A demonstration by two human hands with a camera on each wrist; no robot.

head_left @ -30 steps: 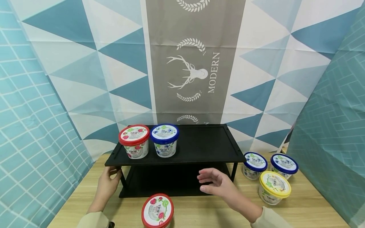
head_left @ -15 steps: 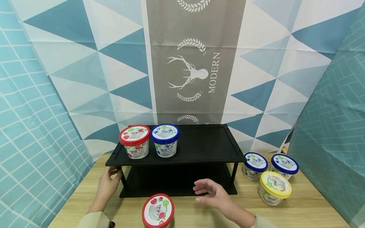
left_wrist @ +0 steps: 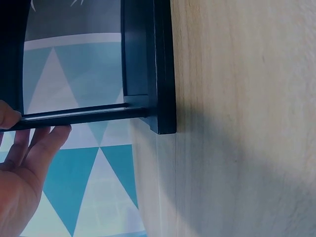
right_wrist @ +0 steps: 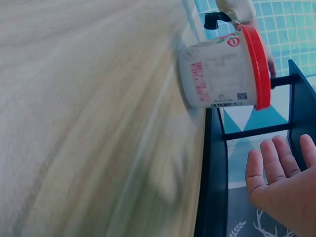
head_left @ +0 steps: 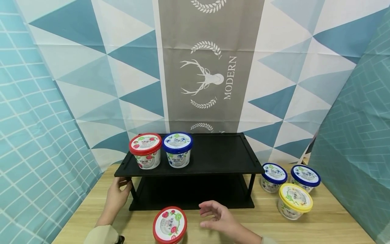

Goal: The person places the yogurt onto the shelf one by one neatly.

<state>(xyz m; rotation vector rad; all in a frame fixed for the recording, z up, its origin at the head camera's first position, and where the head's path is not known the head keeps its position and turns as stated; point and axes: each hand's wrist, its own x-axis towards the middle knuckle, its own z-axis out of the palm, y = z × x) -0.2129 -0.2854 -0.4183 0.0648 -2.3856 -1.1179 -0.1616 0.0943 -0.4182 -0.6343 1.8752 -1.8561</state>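
Black shelf [head_left: 225, 152]: two decks, standing level on the tabletop [head_left: 332, 217]; places below are read from it, sides as the person has them.
Front red-lidded tub [head_left: 170, 225]: upright on the tabletop, just in front of the shelf and left of its middle; lid on, no hand touching it.
Right hand [head_left: 217, 217]: in front of the shelf, to the right of that tub and apart from it; fingers gently bent, thumb and fingertips apart, nothing between them.
Left hand [left_wrist: 22, 190]: at the shelf's left front post [left_wrist: 108, 117], thumb on one side, fingers on the other, clamped on it.
Upper deck, left half: second red-lidded tub [head_left: 145, 150], with a blue-lidded tub [head_left: 178, 150] just to its right.
Right of shelf: two blue tubs [head_left: 274, 178] [head_left: 305, 178]; yellow-lidded tub [head_left: 295, 201] in front of them.
Step, my reading: the right hand looks set for the front tub.
Approach: best kept low and level, thumb gap wider than the lid before contact.
Hold: take the cup walls below the rim; gripping the lid alone could loosen it.
Bracing: steady pressure on the post, no sideways pull, or the upper-deck tubs may slide.
Clearance: any lift should go straight up before nearing the shelf's front edge.
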